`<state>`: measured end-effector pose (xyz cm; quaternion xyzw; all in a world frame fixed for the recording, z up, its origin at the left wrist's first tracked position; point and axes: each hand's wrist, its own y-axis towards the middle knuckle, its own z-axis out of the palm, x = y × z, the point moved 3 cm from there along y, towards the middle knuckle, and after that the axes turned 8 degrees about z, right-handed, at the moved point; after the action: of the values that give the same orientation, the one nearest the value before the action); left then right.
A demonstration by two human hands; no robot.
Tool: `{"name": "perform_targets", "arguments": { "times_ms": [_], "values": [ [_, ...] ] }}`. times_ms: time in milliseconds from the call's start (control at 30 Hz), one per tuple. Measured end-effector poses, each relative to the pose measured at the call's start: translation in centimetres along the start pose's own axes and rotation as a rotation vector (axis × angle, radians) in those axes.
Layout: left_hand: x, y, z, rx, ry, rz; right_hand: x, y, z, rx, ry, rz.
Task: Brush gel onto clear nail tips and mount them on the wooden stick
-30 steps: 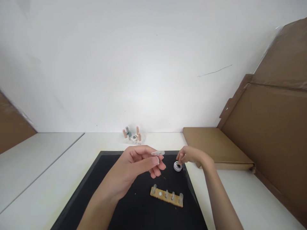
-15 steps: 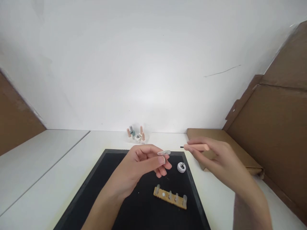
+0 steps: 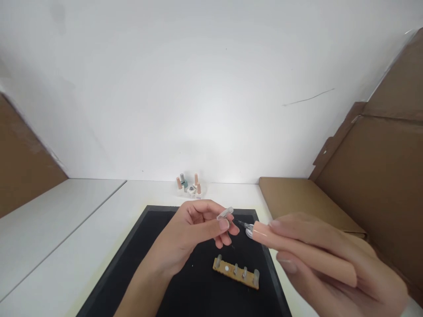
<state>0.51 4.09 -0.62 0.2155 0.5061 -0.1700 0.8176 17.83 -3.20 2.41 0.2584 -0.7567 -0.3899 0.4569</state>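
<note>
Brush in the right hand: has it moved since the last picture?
Yes, the brush has moved: its tip went left and down, from above the far edge of the black mat to below it.

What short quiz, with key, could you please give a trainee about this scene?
1. Multiple choice. Which one holds the brush?
A) left hand
B) right hand
C) neither hand

2. True or false: the bottles stand on the black mat.

3. Count: how many clear pieces stand on the strip?

Key: 1 B; 2 false; 3 four
</note>
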Motion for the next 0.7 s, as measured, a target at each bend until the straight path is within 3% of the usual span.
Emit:
{"name": "perform_targets", "arguments": {
  "times_ms": [700],
  "values": [
    [-0.13,-0.28,0.67,0.011,-0.031,0.001,-0.36,0.0,0.07,0.055,0.059,0.037]
  ]
}}
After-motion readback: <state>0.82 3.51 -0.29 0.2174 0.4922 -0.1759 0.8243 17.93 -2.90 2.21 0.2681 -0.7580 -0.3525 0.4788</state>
